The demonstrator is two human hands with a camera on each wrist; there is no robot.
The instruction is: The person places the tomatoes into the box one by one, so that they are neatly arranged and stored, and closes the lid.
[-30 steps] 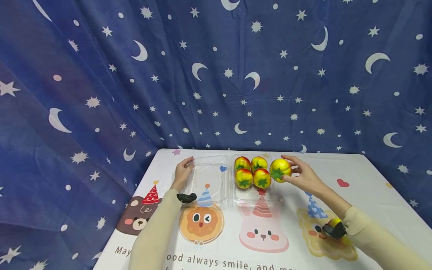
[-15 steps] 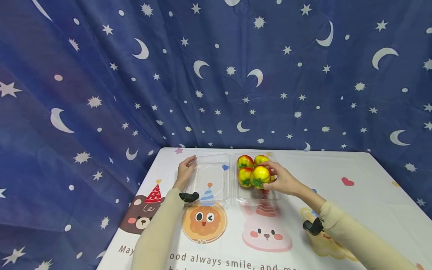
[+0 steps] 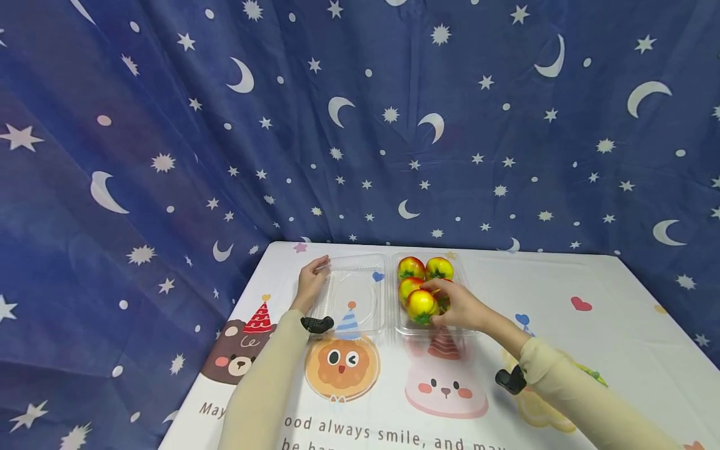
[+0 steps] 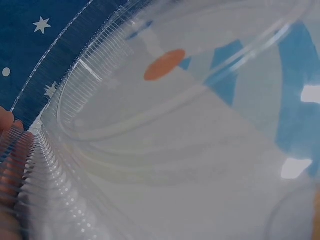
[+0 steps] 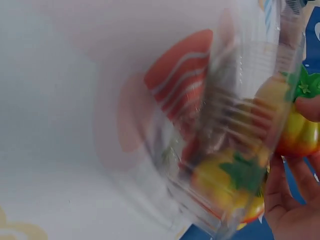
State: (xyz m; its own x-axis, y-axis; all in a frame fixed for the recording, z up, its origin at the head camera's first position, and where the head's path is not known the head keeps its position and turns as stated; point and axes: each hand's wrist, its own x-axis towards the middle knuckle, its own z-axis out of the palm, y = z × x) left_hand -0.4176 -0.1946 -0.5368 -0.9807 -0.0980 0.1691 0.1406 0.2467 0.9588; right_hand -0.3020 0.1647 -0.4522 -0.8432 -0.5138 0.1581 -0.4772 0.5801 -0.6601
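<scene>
My right hand (image 3: 464, 306) grips a yellow-and-red persimmon (image 3: 422, 306) with a green leafy top, at the front of the filled half (image 3: 400, 329) of a clear plastic clamshell box. Several similar persimmons (image 3: 411, 267) sit behind it in that half, one partly hidden by my fingers. The right wrist view shows thumb and fingers around the held persimmon (image 5: 302, 127), beyond the see-through wall. At the far left, my left hand (image 3: 310, 284) holds the outer rim of the box's open lid (image 3: 355, 294). In the left wrist view its fingers (image 4: 12, 170) show through the ribbed plastic.
A printed white tablecloth (image 3: 562, 294) covers the table. Part of another yellow-green fruit (image 3: 593, 375) shows behind my right sleeve (image 3: 574, 381). A blue star-and-moon curtain (image 3: 360, 125) hangs along the back and left. Black cameras (image 3: 510, 379) are strapped to both wrists.
My right hand has carried the persimmon left from beside the box, over the other fruit, and down to the front of the filled half. My left hand has stayed at the lid.
</scene>
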